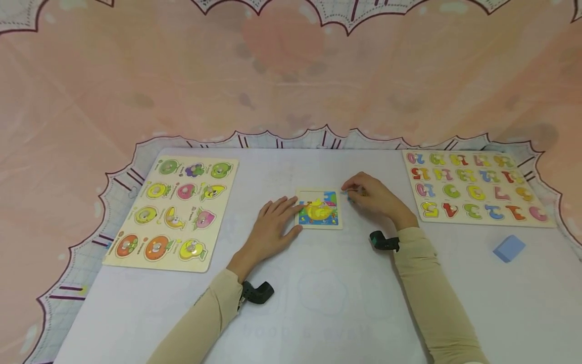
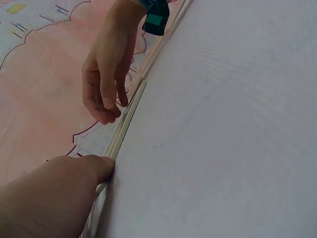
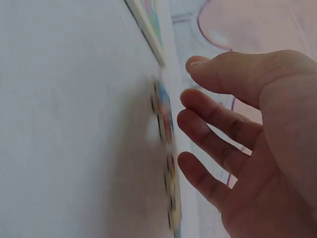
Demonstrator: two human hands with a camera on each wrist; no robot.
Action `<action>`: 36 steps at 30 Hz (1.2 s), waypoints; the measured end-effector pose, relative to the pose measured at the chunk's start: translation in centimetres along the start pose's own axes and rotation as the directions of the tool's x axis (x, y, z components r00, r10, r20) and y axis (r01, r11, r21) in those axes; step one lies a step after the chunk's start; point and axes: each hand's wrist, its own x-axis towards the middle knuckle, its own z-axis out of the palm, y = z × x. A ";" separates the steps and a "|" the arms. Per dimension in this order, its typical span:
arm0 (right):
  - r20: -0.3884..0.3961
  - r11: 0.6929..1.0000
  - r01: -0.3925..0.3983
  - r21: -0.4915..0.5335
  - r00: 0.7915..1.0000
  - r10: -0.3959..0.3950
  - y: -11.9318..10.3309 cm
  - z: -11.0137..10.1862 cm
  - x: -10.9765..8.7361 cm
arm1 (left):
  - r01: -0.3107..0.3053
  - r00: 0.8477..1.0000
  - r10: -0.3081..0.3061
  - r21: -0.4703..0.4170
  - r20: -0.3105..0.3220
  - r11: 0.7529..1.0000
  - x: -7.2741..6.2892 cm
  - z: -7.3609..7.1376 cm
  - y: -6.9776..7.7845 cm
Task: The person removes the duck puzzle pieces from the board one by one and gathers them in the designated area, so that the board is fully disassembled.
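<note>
While hands (image 1: 271,228) (image 1: 376,196) flank it, bird puzzle (image 1: 319,210) between

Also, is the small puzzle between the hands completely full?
Not full: the small puzzle shows a pale gap at its upper left.

Fruit board (image 1: 186,203) at left, number board (image 1: 484,201) at right, blue block (image 1: 509,248) near it, peach cloth (image 1: 182,96)

A white table top (image 1: 336,333) fills the low part of the head view. Pale shapes (image 1: 323,292) and faint letters (image 1: 304,331) show on it. Past its far and left sides is a big peach sheet (image 1: 150,81) with a round, darker orange patch (image 1: 284,40). A wavy white border (image 1: 120,189) with dark red lines runs round the table. The light is soft.
</note>
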 end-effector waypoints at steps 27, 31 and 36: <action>0.067 0.984 0.091 -0.151 0.994 -0.082 -2.4 2.5 0.9 | -0.134 0.987 0.114 0.198 0.111 0.971 1.6 1.9 5.6; 0.064 0.984 0.102 -0.145 0.994 -0.094 -2.6 2.5 0.9 | -0.134 0.988 0.117 0.190 0.097 0.973 1.5 1.9 5.7; 0.069 0.985 0.103 -0.137 0.993 -0.094 -2.8 2.6 0.9 | -0.132 0.989 0.117 0.181 0.092 0.975 1.4 1.9 5.7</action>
